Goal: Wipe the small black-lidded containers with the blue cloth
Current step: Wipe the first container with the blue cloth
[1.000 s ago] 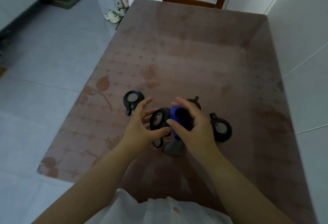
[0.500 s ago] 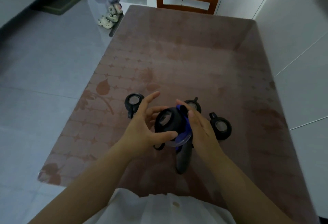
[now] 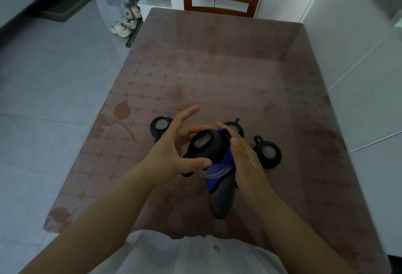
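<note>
Left hand (image 3: 171, 154): thumb and curled fingers grip the held container (image 3: 205, 145) by its black lid, index finger sticking out straight. Left container (image 3: 161, 126) stands on the desk (image 3: 217, 67) just beyond that hand's fingers. Held container is tilted, lifted off the desk, between both hands. Blue cloth (image 3: 219, 169) wraps its clear body, grey end hanging below. Right hand (image 3: 245, 160): fingers together, cupped round the cloth. Rear container (image 3: 233, 128) sits past its fingertips; right container (image 3: 268, 153) just beside its knuckles.
</note>
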Tool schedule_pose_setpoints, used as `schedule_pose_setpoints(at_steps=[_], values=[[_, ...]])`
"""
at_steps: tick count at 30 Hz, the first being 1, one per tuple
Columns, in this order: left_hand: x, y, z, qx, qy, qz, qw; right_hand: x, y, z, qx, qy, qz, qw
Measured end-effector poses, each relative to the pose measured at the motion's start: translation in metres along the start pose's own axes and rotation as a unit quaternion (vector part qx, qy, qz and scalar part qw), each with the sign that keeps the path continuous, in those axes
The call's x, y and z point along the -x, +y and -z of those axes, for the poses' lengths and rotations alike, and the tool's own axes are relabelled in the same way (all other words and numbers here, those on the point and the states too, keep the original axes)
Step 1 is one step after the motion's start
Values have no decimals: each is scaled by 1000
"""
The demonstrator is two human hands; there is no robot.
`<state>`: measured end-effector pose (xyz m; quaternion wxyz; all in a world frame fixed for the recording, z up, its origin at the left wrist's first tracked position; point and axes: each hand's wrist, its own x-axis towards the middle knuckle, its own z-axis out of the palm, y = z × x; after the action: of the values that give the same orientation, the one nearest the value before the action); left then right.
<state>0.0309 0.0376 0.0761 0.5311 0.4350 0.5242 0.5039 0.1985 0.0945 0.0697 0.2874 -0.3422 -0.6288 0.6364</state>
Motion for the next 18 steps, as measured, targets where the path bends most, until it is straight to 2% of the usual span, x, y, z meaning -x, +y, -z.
schedule_pose_setpoints(at_steps=[3,6,12,18], values=[[-3,-5,3,23,-11,15,1000,3,-1,-2,1,19,0,1000],[-6,-11,1,-3,-11,32,999,3,-2,-3,-1,38,10,999],[-10,-10,-5,-155,105,69,980,-1,0,0,25,83,38,995],[-9,8,-17,-139,66,64,986,-5,7,-9,125,100,75,984]])
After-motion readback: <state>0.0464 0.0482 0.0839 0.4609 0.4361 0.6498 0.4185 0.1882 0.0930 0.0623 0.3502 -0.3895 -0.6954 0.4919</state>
